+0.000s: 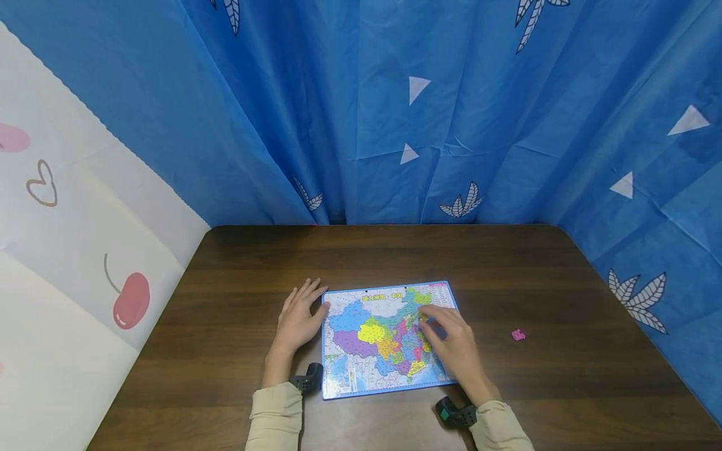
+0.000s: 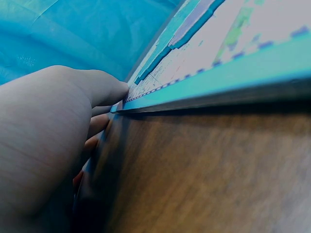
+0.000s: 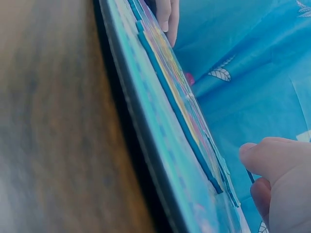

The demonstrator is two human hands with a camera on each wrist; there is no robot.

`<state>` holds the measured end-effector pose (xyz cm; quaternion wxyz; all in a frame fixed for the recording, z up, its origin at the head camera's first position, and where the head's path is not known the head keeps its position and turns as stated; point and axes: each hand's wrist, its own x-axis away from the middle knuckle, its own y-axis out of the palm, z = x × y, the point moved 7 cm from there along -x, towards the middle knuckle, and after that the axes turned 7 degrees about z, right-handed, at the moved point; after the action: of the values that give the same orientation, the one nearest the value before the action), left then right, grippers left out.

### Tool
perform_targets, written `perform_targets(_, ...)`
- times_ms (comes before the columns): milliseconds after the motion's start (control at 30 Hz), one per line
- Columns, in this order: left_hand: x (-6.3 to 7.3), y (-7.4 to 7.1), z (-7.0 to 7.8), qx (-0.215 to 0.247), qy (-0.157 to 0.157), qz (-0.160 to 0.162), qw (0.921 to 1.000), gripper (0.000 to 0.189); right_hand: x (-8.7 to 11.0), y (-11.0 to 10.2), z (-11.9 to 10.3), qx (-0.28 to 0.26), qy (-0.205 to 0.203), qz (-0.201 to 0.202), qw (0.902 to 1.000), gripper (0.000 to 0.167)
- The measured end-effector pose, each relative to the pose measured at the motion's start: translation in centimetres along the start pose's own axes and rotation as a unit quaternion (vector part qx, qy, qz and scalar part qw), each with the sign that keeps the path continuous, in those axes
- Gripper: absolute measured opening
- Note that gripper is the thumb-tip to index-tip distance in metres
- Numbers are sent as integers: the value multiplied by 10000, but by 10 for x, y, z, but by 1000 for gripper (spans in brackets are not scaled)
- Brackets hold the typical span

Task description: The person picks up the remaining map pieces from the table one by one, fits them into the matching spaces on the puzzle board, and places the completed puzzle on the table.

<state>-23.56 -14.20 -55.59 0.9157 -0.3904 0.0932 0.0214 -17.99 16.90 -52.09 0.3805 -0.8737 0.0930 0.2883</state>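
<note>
A map puzzle board [image 1: 355, 388] with a blue rim and many coloured pieces lies on the table. My left hand [image 1: 303, 319] rests at the board's left edge, fingers straight and spread, its thumb touching the rim in the left wrist view. Over the right part of the map, my right hand [image 1: 453, 341] has its thumb and fingers brought together. Between them the right wrist view shows the thin dark edge of a puzzle piece [image 3: 250, 175]; most of it is hidden by the fingers. Raised map pieces [image 3: 182, 114] stand above the board's surface there.
A small pink puzzle piece [image 1: 518, 335] lies on the brown wooden table [image 1: 564, 388], right of the board. Blue curtain [image 1: 383, 188] hangs along the back and right sides, with a white printed cloth [image 1: 68, 250] at the left.
</note>
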Motion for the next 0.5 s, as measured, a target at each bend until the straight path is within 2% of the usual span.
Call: perform_targets(500,0,0,1,7,13,-1,10000,48,1,9,0,-22,83,-135,9999,35)
